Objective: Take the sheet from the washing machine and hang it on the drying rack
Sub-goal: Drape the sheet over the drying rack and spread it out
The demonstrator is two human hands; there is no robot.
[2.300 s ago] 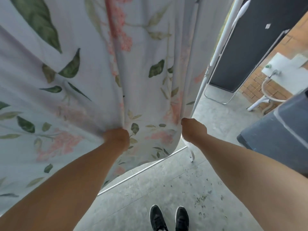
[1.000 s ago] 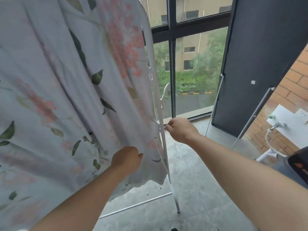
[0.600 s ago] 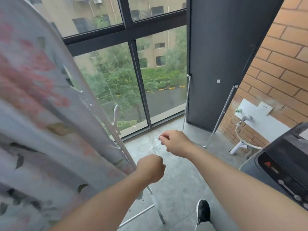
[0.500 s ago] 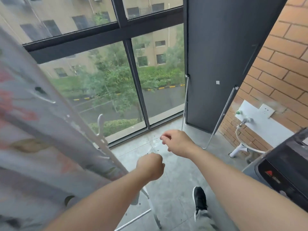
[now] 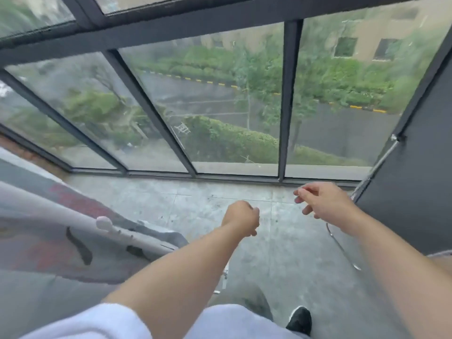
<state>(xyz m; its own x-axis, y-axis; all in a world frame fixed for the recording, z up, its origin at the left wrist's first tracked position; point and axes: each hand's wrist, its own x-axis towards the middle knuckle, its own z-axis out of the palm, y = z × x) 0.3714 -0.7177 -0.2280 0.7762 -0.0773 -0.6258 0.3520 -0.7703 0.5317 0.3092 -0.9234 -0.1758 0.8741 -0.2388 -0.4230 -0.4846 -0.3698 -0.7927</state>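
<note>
The floral sheet point(image 5: 46, 243), pale with pink flowers and dark leaves, hangs over the white drying rack point(image 5: 137, 239) at the lower left, blurred. My left hand point(image 5: 241, 217) is a closed fist over the floor, right of the rack's end, holding nothing. My right hand point(image 5: 322, 201) hovers further right with loosely curled, slightly spread fingers and is empty. Neither hand touches the sheet. The washing machine is out of view.
A dark-framed window wall point(image 5: 283, 106) runs across the far side above the grey concrete floor point(image 5: 195, 206). A dark panel point(image 5: 415, 192) with a thin metal leg point(image 5: 342, 245) stands at the right. My black shoe point(image 5: 299, 320) is at the bottom.
Both hands have let go of the sheet and come away from the rack. My view swung off the sheet toward the window, so sheet and rack now lie at the lower left.
</note>
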